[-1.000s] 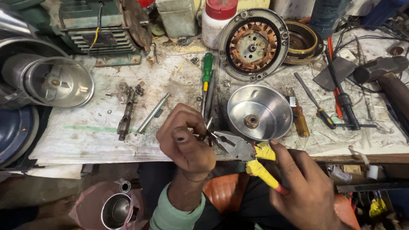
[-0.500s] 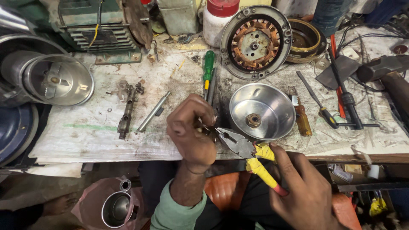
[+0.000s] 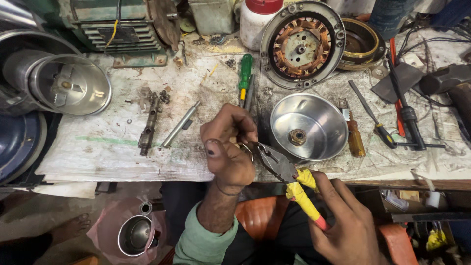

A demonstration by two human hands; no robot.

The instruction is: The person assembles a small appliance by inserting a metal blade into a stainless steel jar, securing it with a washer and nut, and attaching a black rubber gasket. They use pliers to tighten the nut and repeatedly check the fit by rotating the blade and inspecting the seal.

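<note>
Along the bench's left edge a steel jar (image 3: 68,88) is lying on its side, with a metal rod (image 3: 180,124) resting nearer the middle. At the front edge the left hand (image 3: 228,147) is pinching a small part (too small to identify) while the right hand (image 3: 343,225) is gripping yellow-handled pliers (image 3: 289,179), whose tips are meeting that part. Just behind, a steel bowl (image 3: 309,125) is crowding them; a motor stator (image 3: 301,44) is sitting at the back edge, screwdrivers (image 3: 373,118) lying toward the right. A worn sheet (image 3: 98,147) is covering the workbench (image 3: 417,184).
</note>
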